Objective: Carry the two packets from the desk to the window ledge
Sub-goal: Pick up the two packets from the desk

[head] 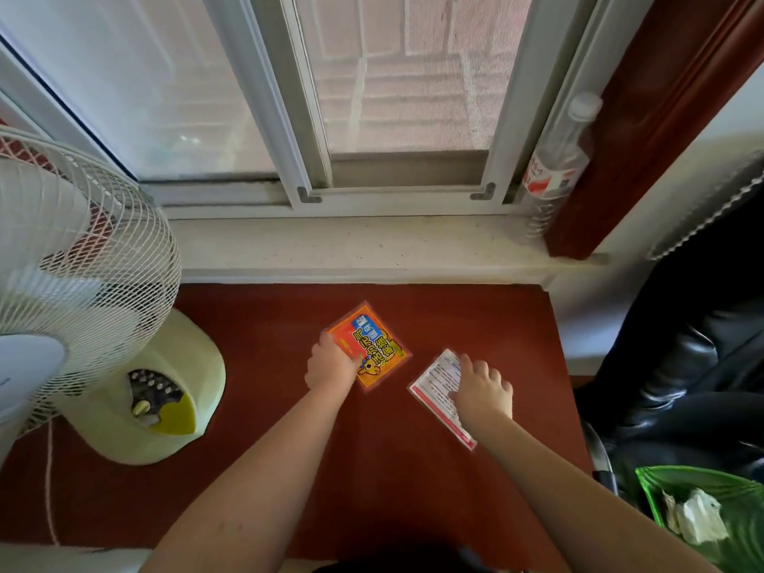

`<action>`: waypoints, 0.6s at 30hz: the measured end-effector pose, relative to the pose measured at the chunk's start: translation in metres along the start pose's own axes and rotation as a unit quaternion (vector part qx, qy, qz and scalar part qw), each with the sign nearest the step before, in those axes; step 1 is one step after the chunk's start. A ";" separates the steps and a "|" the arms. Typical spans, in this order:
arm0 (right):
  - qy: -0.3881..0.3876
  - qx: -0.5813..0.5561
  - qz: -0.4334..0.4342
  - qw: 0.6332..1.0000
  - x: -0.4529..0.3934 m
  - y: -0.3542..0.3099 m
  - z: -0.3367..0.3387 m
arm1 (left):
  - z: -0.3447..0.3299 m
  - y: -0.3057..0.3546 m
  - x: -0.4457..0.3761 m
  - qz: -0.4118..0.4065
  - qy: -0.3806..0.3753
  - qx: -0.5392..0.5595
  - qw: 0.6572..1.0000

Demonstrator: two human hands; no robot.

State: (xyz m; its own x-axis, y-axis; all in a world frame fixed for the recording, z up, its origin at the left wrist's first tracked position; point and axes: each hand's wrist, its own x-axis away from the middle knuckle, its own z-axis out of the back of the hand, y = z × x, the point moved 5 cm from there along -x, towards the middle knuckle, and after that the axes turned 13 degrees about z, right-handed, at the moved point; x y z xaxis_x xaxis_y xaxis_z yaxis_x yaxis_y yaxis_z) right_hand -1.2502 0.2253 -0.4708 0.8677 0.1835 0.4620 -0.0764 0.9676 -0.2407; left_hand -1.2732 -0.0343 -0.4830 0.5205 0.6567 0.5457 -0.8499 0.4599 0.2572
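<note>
- Packets both on worktop (372, 469), ledge (351, 246) bare of them; nothing delivered.
- Left hand (330, 366) gripping orange packet (374, 349).
- Right hand (481, 390), fingers spread, on white packet (434, 386); no grip yet.

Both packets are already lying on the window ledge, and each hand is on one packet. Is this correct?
Not quite. In the head view the orange packet and the white packet lie on the red desk, not on the window ledge. The rest holds: the left hand grips the orange one, and the right hand touches the white one.
</note>
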 end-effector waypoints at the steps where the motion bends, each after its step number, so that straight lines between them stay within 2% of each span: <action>1: -0.001 -0.005 -0.009 1.000 -0.001 0.002 -0.002 | -0.002 0.000 0.000 0.034 0.001 0.038 0.999; 4: -0.002 -0.015 -0.032 0.999 -0.005 0.006 -0.007 | -0.008 -0.001 -0.001 0.128 -0.002 0.075 0.989; 6: 0.008 -0.015 -0.045 0.999 -0.008 0.009 -0.008 | -0.012 -0.002 -0.002 0.160 -0.001 0.073 0.984; 10: 0.026 -0.021 -0.076 0.997 -0.013 0.017 -0.008 | -0.016 -0.004 -0.008 0.183 -0.005 0.105 0.977; 18: 0.018 -0.039 -0.114 0.993 -0.019 0.031 -0.013 | -0.021 -0.008 -0.012 0.183 -0.028 0.076 0.980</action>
State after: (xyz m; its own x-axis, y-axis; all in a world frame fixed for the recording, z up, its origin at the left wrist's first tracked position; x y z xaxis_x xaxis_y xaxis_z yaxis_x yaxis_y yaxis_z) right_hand -1.2625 0.2493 -0.4976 0.8754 -0.0471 0.4812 0.1613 0.9667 -0.1987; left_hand -1.2706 -0.0333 -0.5080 0.1773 0.7247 0.6658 -0.9833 0.1023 0.1505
